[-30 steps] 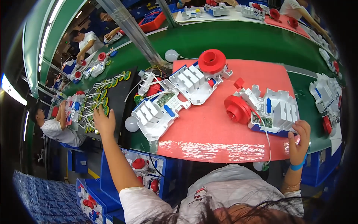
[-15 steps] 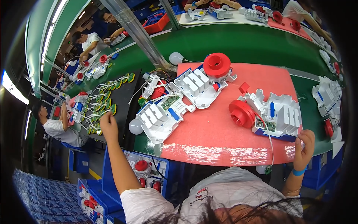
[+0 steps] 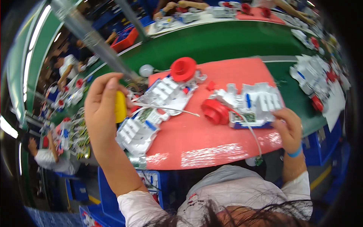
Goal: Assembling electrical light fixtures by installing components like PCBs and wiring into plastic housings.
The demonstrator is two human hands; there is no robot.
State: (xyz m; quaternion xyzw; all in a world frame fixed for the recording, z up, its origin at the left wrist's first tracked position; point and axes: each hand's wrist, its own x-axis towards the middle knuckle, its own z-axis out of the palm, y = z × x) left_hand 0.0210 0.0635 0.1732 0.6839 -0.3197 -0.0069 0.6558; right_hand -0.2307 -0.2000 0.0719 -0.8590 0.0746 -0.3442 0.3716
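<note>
My left hand (image 3: 102, 109) is raised at the left of the mat, its thumb and fingers closed on a round yellow circuit board (image 3: 120, 107). White wires (image 3: 166, 108) trail from it to the right, over an open white plastic housing (image 3: 136, 132). At the right, the curled fingers of my right hand (image 3: 290, 130) grip the near right corner of another open housing (image 3: 266, 102). That one has a blue rim, a green circuit board (image 3: 247, 117) inside and a red round part (image 3: 215, 112) at its left. A white cable (image 3: 254, 135) hangs from it toward the mat's front edge.
A third housing with a red round part (image 3: 183, 69) lies at the back left of the pink mat (image 3: 211, 147). More wired round boards (image 3: 81, 136) lie at far left. A metal post (image 3: 94, 41) rises behind. More housings (image 3: 312, 77) are at right; co-workers sit beyond.
My left hand has left the pile of round boards and come up and nearer with one board and its wires. My right hand has closed in on the housing's corner. The view has shifted.
</note>
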